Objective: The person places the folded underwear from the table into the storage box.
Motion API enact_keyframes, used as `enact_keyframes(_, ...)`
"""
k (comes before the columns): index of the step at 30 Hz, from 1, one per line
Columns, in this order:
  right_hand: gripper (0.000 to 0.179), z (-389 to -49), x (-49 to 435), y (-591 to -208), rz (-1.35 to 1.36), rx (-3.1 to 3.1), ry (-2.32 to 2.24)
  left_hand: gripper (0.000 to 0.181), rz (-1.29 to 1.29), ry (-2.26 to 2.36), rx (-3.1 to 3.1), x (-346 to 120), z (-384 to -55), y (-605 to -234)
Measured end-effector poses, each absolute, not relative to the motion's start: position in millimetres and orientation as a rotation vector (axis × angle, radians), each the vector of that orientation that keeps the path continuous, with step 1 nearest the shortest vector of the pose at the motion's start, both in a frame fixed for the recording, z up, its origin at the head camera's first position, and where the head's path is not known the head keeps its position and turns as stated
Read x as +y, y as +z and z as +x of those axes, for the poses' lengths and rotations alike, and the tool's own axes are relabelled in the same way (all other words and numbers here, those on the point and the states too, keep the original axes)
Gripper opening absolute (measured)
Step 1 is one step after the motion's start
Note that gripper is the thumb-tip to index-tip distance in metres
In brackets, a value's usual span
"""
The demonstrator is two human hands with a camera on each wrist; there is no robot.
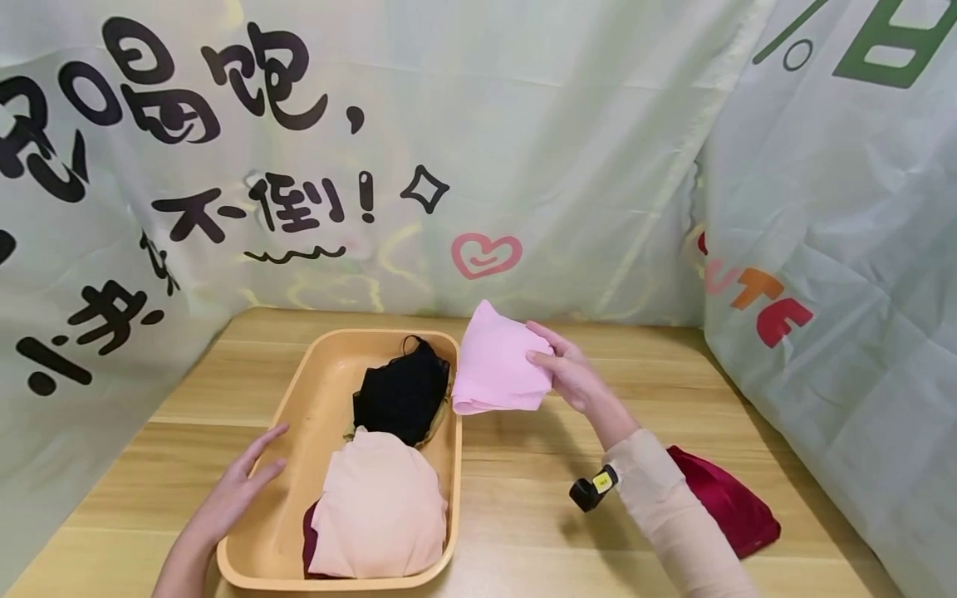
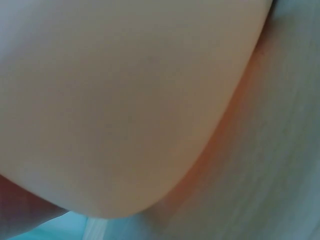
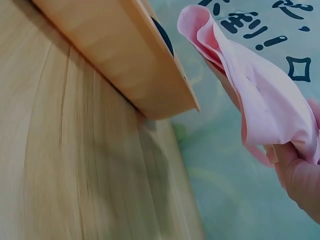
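Raised just beyond the right rim of an orange-tan tray [image 1: 254, 531] is a folded pink cloth [image 1: 497, 365]. My right hand [image 1: 571, 370] pinches its right edge between thumb and fingers; the right wrist view shows the cloth's layered folds. At the tray's left rim lies my left hand [image 1: 239, 486], fingers extended over the edge and holding no cloth. Inside the tray, a black garment [image 1: 404, 390] with a thin strap sits at the back right. A folded pale peach garment [image 1: 381, 507] lies in front of it, covering most of a dark red cloth [image 1: 309, 540].
A dark red folded cloth [image 1: 736, 507] lies on the wooden table [image 1: 516, 515] at the right, partly behind my right forearm. A small black device [image 1: 594, 487] is worn at the right wrist. Printed fabric curtains [image 1: 598, 166] enclose the table's back and sides.
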State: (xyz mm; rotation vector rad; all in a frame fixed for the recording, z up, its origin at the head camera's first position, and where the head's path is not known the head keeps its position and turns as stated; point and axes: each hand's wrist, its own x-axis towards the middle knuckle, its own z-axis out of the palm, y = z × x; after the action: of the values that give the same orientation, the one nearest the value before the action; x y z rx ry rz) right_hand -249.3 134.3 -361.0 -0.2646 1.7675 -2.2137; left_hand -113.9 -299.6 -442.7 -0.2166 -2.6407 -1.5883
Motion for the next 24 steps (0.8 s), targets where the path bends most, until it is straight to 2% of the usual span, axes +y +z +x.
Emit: enact_keyframes(24, 0.058, -259, 67, -376, -0.306, 1.667, -2.175, 0.051, -0.204, -1.561, -2.642, -301, -114, -443)
